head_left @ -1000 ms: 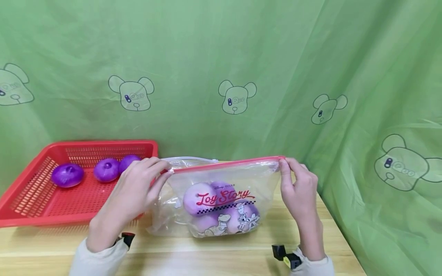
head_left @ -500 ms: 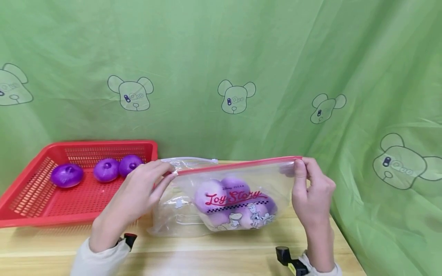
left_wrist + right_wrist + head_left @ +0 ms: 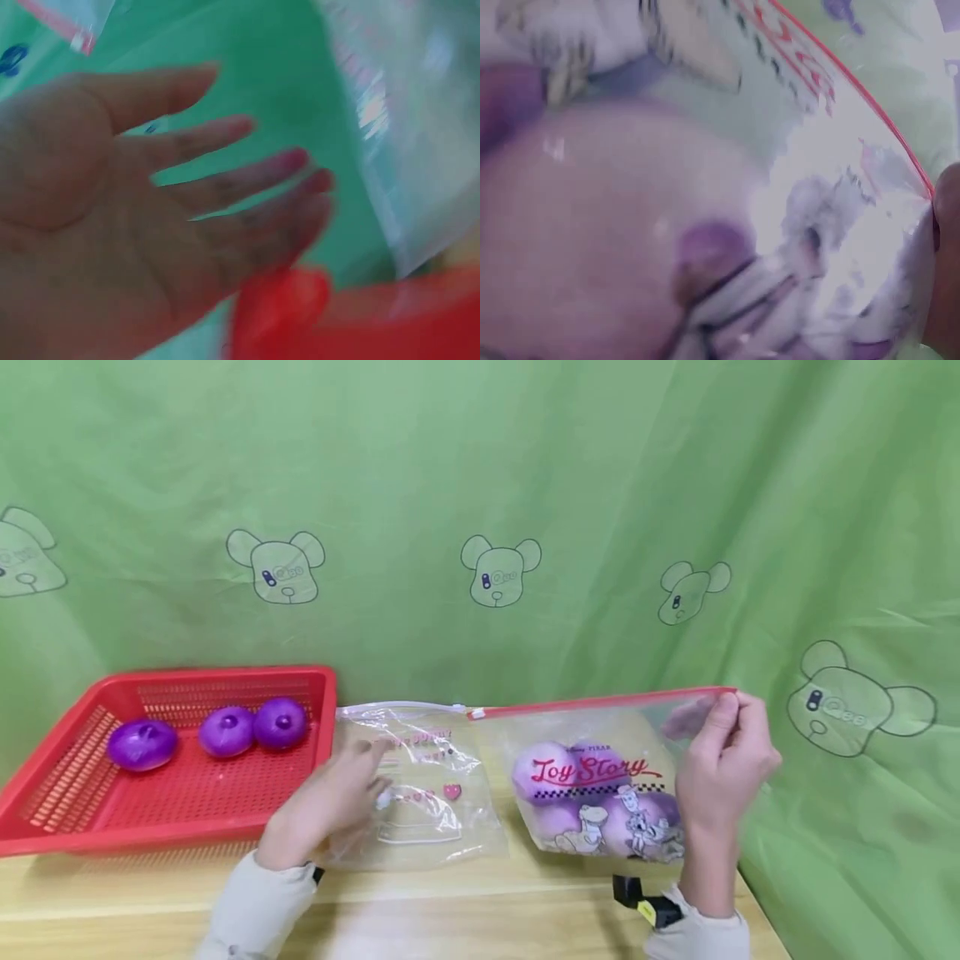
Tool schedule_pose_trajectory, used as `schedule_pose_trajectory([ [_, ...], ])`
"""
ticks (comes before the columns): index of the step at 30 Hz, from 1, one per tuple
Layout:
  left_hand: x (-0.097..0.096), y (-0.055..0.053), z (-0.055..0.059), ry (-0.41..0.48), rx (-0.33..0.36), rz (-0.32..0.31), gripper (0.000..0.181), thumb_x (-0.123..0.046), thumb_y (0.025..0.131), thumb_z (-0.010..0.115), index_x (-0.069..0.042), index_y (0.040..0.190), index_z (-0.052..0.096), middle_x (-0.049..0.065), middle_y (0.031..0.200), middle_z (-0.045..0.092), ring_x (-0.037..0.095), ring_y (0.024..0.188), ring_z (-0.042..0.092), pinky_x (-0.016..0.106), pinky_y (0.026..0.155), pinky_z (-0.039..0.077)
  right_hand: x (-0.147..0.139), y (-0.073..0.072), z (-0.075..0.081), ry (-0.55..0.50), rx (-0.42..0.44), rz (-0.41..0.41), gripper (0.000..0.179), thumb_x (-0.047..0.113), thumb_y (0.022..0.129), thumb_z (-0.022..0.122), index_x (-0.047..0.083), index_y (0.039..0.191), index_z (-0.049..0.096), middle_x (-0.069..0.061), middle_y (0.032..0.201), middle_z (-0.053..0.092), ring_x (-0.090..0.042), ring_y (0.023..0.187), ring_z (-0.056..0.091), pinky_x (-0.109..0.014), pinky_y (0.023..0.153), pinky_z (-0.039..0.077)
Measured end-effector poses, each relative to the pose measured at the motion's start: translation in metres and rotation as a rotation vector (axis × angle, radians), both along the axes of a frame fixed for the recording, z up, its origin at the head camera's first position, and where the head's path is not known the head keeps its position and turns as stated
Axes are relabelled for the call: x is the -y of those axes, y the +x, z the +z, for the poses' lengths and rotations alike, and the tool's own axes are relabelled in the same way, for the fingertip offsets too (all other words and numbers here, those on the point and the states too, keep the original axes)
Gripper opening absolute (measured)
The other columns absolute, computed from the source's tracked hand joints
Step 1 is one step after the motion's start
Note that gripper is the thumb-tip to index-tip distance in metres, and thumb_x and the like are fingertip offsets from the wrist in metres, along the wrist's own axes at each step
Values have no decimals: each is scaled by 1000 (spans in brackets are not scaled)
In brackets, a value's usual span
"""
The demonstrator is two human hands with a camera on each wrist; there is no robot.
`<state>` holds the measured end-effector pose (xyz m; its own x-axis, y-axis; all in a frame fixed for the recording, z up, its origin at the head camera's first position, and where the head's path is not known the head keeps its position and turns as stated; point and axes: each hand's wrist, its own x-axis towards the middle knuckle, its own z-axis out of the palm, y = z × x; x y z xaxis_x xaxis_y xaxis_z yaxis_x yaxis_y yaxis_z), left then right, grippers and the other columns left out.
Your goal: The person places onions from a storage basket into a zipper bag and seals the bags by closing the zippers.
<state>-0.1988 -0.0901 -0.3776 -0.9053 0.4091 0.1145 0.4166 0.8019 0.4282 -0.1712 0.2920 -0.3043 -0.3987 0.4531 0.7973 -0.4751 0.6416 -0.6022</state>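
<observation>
My right hand (image 3: 727, 756) pinches the right end of the red zip strip of a clear Toy Story zip bag (image 3: 592, 768), holding it up. Several round purple onion-like things (image 3: 543, 768) sit bunched in the bottom of this bag. In the right wrist view, one of these onion-like things (image 3: 615, 217) fills much of the picture behind the printed plastic. My left hand (image 3: 333, 797) has let its fingers spread and hovers over the left side of a flat clear bag (image 3: 442, 818) with pink print. The left wrist view shows the left palm (image 3: 150, 195) with nothing in it.
At the left stands a red plastic basket (image 3: 217, 843) with three purple onion-like things (image 3: 227, 731) in it. A green curtain (image 3: 397, 460) hangs behind and to the right of the wooden table (image 3: 420, 918).
The left hand has released the left end of the red zip strip and dropped toward the flat bag. The right hand has carried the filled bag to the right, uncovering the flat one.
</observation>
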Motion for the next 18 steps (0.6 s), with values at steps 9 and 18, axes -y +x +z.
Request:
schedule_pose_trajectory([
  [9, -32, -2, -40, -173, 163, 1, 18, -10, 92, 64, -2, 108, 66, 18, 102, 61, 40, 95, 60, 57, 84, 52, -29, -33, -35, -159, 288, -82, 36, 34, 108, 34, 6, 108, 56, 3, 85, 60, -7, 75, 57, -23, 72, 46],
  [18, -33, -4, -48, -193, 97, 69, 18, -1, 81, 70, -4, 98, 65, 17, 99, 61, 38, 92, 58, 54, 73, 53, -27, -29, -24, -48, 544, -30, 49, 44, 107, 33, 3, 110, 61, -10, 93, 64, -10, 76, 55, -25, 69, 45],
])
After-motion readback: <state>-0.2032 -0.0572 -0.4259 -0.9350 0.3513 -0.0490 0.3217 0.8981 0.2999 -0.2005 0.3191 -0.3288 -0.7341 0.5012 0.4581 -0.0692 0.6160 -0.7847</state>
